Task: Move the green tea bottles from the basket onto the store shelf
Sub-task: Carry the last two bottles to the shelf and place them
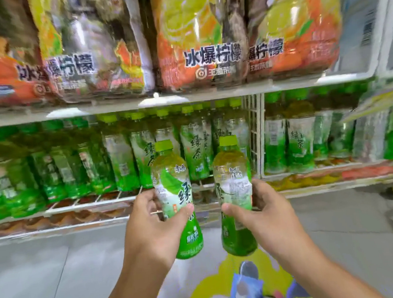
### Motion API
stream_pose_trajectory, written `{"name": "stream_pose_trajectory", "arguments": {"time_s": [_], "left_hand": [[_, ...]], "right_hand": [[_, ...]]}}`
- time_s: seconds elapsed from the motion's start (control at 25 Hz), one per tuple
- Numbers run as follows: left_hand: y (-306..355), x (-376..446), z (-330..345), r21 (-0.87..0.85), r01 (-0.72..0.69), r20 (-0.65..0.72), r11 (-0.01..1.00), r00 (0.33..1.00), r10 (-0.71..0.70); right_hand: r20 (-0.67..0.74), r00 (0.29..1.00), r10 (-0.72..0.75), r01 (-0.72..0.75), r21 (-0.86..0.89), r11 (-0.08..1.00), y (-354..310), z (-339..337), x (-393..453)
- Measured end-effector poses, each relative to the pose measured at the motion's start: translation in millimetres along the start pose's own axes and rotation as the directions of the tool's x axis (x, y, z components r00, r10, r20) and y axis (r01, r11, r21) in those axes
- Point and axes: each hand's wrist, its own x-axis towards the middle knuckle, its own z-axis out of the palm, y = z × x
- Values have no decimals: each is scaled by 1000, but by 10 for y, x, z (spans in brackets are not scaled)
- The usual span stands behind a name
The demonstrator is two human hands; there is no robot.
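Left hand (147, 225): grip closed around left green tea bottle (174, 197), upright, center frame.
Right hand (268, 213): grip closed around right green tea bottle (234, 193), upright, just beside it.
Shelf (89, 205): behind both, mid-frame, rows of green tea bottles.

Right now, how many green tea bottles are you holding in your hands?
2. One green tea bottle is upright in the left hand; the other green tea bottle is upright in the right hand. Many more stand on the shelf behind.
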Motion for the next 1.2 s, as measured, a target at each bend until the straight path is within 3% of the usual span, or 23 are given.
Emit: {"name": "stream_pose_trajectory", "arguments": {"time_s": [0.2, 0.56, 0.76, 1.2], "left_hand": [[-75, 313, 207, 63, -64, -54, 996, 996, 68], [166, 857, 506, 210, -208, -98, 955, 968, 232], [180, 1074, 633, 220, -226, -125, 949, 958, 257], [28, 1284, 658, 275, -266, -150, 924, 937, 315]], "right_hand": [[-77, 997, -7, 4, -44, 999, 144, 76, 419], [-138, 990, -24, 11, -95, 995, -184, 195, 1205], [-215, 973, -87, 38, -220, 975, -204, 322, 1449], [-319, 891, -322, 89, -573, 815, 132, 610, 1585]]}}
